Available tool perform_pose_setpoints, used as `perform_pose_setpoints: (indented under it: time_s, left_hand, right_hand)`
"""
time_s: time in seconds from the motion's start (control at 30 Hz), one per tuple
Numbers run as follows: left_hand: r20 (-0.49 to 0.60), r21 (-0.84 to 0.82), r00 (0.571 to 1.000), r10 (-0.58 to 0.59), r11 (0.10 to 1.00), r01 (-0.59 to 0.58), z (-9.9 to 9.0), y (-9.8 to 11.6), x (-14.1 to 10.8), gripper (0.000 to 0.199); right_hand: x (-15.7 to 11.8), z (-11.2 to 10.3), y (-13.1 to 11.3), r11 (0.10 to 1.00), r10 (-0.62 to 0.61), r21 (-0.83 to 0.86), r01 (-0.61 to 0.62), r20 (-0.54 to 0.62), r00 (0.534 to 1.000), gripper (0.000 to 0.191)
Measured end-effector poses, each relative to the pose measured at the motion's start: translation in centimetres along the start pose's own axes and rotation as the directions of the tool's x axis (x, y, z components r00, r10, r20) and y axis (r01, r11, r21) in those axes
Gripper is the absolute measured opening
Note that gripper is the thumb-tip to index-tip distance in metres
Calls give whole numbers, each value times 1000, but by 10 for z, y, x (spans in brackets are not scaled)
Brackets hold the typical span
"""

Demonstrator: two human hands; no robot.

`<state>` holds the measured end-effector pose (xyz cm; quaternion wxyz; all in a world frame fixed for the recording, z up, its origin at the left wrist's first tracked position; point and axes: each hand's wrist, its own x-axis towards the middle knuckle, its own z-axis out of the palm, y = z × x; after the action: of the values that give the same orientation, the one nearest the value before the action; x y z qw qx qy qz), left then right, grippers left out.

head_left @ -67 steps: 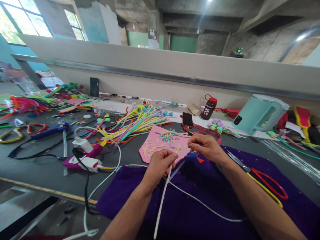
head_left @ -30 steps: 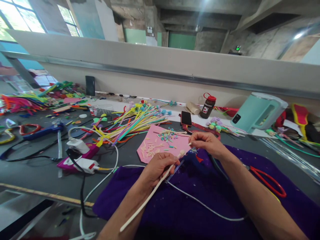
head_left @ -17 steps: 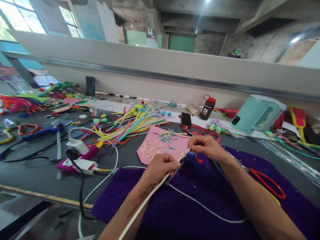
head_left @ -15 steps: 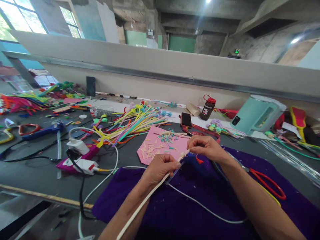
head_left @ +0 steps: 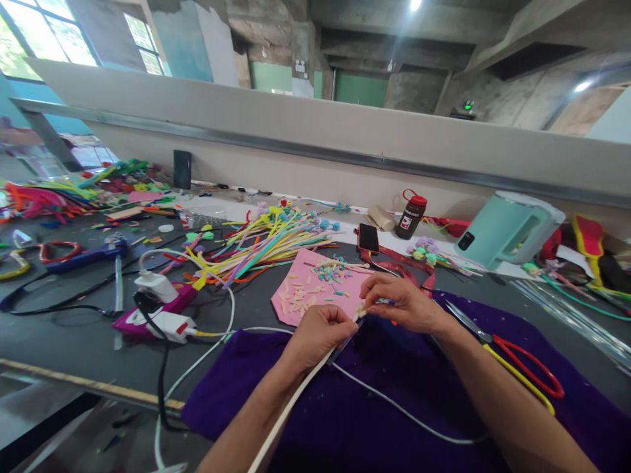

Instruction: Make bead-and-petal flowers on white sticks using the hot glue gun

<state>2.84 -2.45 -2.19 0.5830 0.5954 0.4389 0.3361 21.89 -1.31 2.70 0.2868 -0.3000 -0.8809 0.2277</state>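
A long cream pipe cleaner [head_left: 290, 408] runs from the bottom edge up into my left hand [head_left: 323, 332], whose thumb and fingers are pinched on it. My right hand [head_left: 397, 302] closes its fingertips on the same strip's knobbly far end [head_left: 360, 311], touching or nearly touching the left fingertips. Part of that end is hidden by the fingers. Just beyond the hands lies a pink sheet [head_left: 288, 279], scattered with short cream cut pieces [head_left: 298, 301] and small pastel bits [head_left: 334, 270]. Under my wrists is a dark purple cloth [head_left: 236, 387].
Scissors [head_left: 493, 339] with red and yellow handles lie beside my right forearm. A bundle of coloured pipe cleaners [head_left: 266, 246], a phone [head_left: 367, 238], a red-lidded bottle [head_left: 411, 215] and a mint kettle [head_left: 507, 230] stand or lie farther back. A power strip [head_left: 162, 315] with cables is left.
My right hand has moved slightly left and down, closer to my left hand, and its fingers now cover more of the strip's end. The left hand keeps its pinch.
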Motion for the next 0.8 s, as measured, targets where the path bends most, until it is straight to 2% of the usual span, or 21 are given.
perform_pose_setpoints:
  time_s: [0.17,0.8]
  left_hand:
    - [5,26,1000,4,1000,-4,0,-3,1,15]
    - [17,-4,1000,-15,1000,15,0,-2,0,15]
  right_hand:
    - [0,1,0,999,-5,-46,6,28,1000,7]
    - [0,4,4,990,-37,-137,32,-33,999,7]
